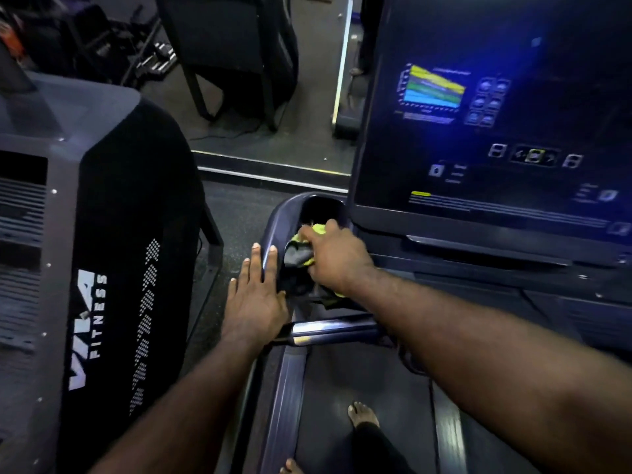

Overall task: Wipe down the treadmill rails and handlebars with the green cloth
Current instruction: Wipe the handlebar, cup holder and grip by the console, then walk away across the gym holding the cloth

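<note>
Head camera, looking down over the front end of a treadmill: the right hand (337,260) reaches across the body and grips the green cloth (299,255). Its fingers curl over the cloth and press the bunched fabric into the dark storage pocket (319,206) at the left end of the console, just beside the lit screen (496,131). The left hand (256,295) lies flat against the pocket's outer rim (273,224), fingers straight and holding nothing, seemingly as a brace. A chrome handlebar (328,331) runs just below both hands. The left side rail (285,405) stretches back beside the belt (386,388), where a bare foot (363,413) stands. A neighbouring machine (85,234) marked "VIA FITNESS" fills the left of the frame.

The cloth looks light, soft and limp. It crumples to whatever shape the hand gives it and should mould to curved bars. Held as a wad in the palm, it is likely to keep the best contact, though a loose corner could snag in the pocket. The chrome bar appears smooth, so the cloth should slide along it easily.
</note>
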A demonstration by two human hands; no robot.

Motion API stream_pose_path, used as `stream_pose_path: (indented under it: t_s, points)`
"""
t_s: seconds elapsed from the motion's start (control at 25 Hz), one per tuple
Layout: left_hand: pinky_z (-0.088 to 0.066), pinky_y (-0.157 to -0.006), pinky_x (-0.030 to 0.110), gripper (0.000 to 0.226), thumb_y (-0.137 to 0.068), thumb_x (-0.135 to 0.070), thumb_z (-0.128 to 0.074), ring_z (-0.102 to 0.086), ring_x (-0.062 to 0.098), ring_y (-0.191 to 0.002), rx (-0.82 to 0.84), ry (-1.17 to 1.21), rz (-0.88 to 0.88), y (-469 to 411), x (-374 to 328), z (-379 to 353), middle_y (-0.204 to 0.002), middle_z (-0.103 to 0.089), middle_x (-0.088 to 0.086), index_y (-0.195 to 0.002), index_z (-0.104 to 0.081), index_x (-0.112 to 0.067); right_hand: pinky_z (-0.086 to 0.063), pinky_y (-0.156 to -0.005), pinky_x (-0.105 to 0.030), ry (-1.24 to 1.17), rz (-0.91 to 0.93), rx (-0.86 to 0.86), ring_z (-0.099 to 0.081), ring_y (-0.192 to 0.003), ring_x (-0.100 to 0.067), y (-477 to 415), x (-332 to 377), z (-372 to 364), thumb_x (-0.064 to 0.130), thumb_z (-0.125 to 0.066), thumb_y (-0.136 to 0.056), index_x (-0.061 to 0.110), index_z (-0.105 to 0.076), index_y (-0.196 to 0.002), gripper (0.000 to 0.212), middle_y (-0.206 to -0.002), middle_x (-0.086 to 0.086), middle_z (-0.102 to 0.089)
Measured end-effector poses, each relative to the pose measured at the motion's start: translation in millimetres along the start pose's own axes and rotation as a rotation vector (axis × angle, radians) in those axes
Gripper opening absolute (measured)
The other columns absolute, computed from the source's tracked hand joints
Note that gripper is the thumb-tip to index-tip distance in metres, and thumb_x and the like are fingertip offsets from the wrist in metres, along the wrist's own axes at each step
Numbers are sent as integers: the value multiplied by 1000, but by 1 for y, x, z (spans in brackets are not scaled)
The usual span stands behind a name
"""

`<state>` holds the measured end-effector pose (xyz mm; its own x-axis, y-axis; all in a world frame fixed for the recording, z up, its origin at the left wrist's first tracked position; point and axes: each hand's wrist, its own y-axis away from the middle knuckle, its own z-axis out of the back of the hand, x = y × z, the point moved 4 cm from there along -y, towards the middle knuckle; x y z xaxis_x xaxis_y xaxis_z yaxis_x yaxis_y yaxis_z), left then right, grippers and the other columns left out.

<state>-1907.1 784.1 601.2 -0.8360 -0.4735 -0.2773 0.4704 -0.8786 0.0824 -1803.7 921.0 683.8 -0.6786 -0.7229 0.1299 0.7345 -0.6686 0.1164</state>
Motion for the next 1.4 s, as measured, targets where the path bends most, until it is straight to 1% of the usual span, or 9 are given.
stream_pose_path:
  t_s: [0.16,0.28,0.52,0.6,0.72,0.88,0.96,1.16,1.4]
  points:
    - [-28,-125,55,73,-100,-41,-49,-29,42,-153,-108,-122,-146,15,-15,7,-171,-17,24,-162,-32,-5,-52,-90,-43,256,165,163,-58,-112,-36,54,-35,4,28,-68,-87,42,-64,-131,46,-124,-8,-52]
    - [-45,-109,47,51,-103,-52,-43,-56,33,-125,-66,90,-318,45,-64,7,-135,-58,12,-125,-67,-12,-53,-88,-40,87,69,168,-59,-111,-33,72,-78,24,42,-72,-82,50,-66,-125,43,-116,-3,-52]
    - [-42,-92,45,89,-71,-101,-43,-54,24,-104,201,-193,-178,59,-129,-18,-108,-59,1,-111,-51,-22,-38,-113,-59,-186,11,135,-34,-143,-28,109,-115,5,54,-63,-87,49,-58,-136,50,-154,7,-37]
    - [-46,-90,44,76,-74,-83,-64,-62,29,-110,266,-250,-113,47,-133,-20,-114,-67,3,-120,-56,-24,-46,-107,-53,-192,78,116,-38,-139,-28,114,-122,5,53,-64,-87,48,-58,-135,49,-151,6,-41]
    - [-53,-84,42,70,-79,-75,-47,-69,34,-106,256,-207,12,39,-139,-19,-112,-74,7,-130,-60,-28,-46,-99,-51,-33,241,48,-43,-130,-28,131,-116,4,52,-67,-81,50,-57,-129,50,-143,6,-49]
    - [-41,-112,50,64,-87,-54,-58,-53,33,-136,231,-171,39,75,-144,-1,-146,-57,9,-141,-52,-20,-51,-87,-45,32,375,110,-59,-115,-33,127,-96,30,40,-67,-81,40,-66,-120,39,-124,-1,-63]
    - [-33,-120,51,70,-90,-51,-55,-42,27,-147,167,-110,137,131,-125,41,-160,-43,7,-152,-45,-19,-54,-79,-38,-70,451,170,-68,-105,-32,125,-55,61,33,-66,-80,36,-71,-111,32,-113,1,-72]
    - [-53,-97,35,30,-100,-34,-69,-67,12,-106,-295,246,646,365,-70,161,-117,-73,-3,-125,-70,-18,-56,-87,-33,-517,760,322,-71,-102,-24,207,114,96,39,-78,-78,42,-70,-119,42,-107,3,-77]
    - [-52,-79,14,21,-97,-31,-74,-69,4,-88,-763,307,1142,687,-99,176,-99,-75,-4,-113,-73,-18,-55,-80,-28,-458,1269,606,-73,-92,-12,443,308,73,36,-81,-69,39,-77,-105,36,-94,12,-78]
